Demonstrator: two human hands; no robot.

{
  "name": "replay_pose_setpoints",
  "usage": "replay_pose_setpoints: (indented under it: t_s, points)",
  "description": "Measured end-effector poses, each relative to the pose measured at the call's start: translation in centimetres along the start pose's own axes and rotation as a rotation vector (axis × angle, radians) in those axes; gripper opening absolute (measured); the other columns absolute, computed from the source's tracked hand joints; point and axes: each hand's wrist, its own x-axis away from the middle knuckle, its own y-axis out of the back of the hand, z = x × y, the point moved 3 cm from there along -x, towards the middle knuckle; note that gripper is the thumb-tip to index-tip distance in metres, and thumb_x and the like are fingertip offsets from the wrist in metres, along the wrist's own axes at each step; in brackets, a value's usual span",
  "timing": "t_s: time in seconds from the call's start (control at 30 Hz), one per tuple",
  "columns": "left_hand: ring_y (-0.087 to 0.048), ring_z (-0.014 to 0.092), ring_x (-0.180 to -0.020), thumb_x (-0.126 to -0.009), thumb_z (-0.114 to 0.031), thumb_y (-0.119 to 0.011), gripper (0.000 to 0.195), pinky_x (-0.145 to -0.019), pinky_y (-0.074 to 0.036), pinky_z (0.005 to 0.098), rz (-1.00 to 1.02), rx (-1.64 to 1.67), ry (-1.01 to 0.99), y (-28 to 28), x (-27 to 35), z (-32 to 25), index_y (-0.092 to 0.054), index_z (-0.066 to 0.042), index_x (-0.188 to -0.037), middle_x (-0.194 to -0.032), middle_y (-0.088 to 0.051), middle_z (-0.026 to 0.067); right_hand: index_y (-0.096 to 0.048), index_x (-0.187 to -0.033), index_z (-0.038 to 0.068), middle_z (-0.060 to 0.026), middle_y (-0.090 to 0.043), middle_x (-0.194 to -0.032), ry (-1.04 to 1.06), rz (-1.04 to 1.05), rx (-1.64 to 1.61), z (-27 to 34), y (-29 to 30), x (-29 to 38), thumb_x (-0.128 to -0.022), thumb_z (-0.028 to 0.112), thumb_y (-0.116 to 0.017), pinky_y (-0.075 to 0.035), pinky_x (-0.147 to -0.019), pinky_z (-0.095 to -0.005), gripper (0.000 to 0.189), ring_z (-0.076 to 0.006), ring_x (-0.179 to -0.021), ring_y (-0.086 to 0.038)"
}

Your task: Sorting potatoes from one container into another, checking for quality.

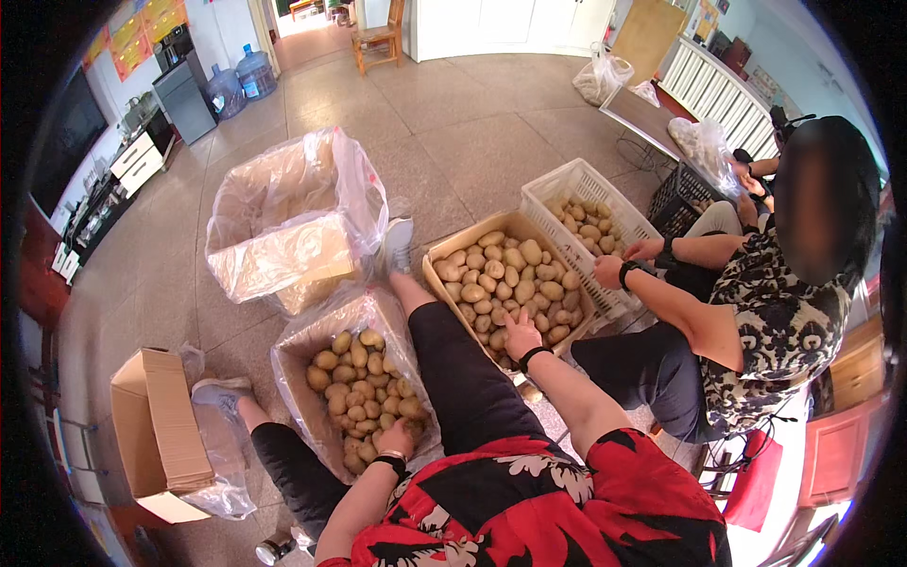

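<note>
Potatoes (496,273) fill an open cardboard box (434,268) in front of me to the right. My right hand (523,336) reaches over its near side, fingers apart at the potatoes; no potato is visibly held in it. Between my legs stands a second cardboard box lined with clear plastic (297,360), holding more potatoes (361,379). My left hand (395,438) is down at its near right corner against the potatoes. Its fingertips are partly hidden, so I cannot tell whether it grips one.
A plastic-lined cardboard box (283,248) stands farther forward. At left lies another open carton (159,425) beside loose plastic film. To my right sits a co-worker (772,305), hands at a white plastic crate (588,184) of potatoes. Beyond are a black crate (673,198) and a low table (641,117).
</note>
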Motion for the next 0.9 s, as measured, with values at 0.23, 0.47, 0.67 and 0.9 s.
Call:
replay_pose_setpoints:
  t_s: [0.23, 0.47, 0.67, 0.9]
  points:
    - [-0.059, 0.038, -0.095, -0.083, -0.027, -0.047, 0.039, -0.084, -0.046, 0.0445, -0.002, -0.225, -0.090, 0.6, 1.3, -0.7, -0.050, -0.017, -0.121, -0.105, -0.060, 0.0226, -0.047, -0.115, 0.015, -0.0219, -0.040, -0.113, -0.006, -0.054, -0.079, 0.9, 0.5, -0.1, -0.076, 0.011, -0.057, -0.047, -0.080, -0.0451, 0.040, -0.0405, -0.097, -0.051]
    - [-0.058, 0.037, -0.098, -0.077, -0.027, -0.060, 0.053, -0.082, -0.049, 0.0438, 0.032, -0.207, 0.016, 2.3, 2.8, -1.7, -0.046, -0.019, -0.127, -0.119, -0.048, 0.0221, -0.047, -0.109, 0.014, -0.0209, -0.039, -0.115, -0.027, -0.020, -0.043, 1.3, 1.1, 0.2, -0.077, 0.008, -0.056, -0.049, -0.076, -0.0409, 0.033, -0.0387, -0.097, -0.052]
    - [-0.060, 0.036, -0.096, -0.076, -0.029, -0.062, 0.058, -0.082, -0.050, 0.0420, 0.055, -0.220, -0.026, 1.9, 2.0, -1.2, -0.044, -0.017, -0.129, -0.127, -0.038, 0.0229, -0.054, -0.101, 0.014, -0.0178, -0.045, -0.113, 0.047, -0.085, 0.007, 1.2, -0.1, 0.3, -0.080, 0.013, -0.053, -0.049, -0.076, -0.0423, 0.022, -0.0371, -0.095, -0.054]
    - [-0.057, 0.038, -0.100, -0.079, -0.032, -0.059, 0.049, -0.084, -0.048, 0.0440, 0.021, -0.209, -0.089, 1.3, 2.2, 0.0, -0.048, -0.018, -0.125, -0.126, -0.039, 0.0227, -0.053, -0.101, 0.011, -0.0167, -0.049, -0.110, -0.061, 0.053, -0.017, -0.1, 0.2, 0.7, -0.079, 0.011, -0.058, -0.050, -0.076, -0.0407, 0.023, -0.0357, -0.096, -0.056]
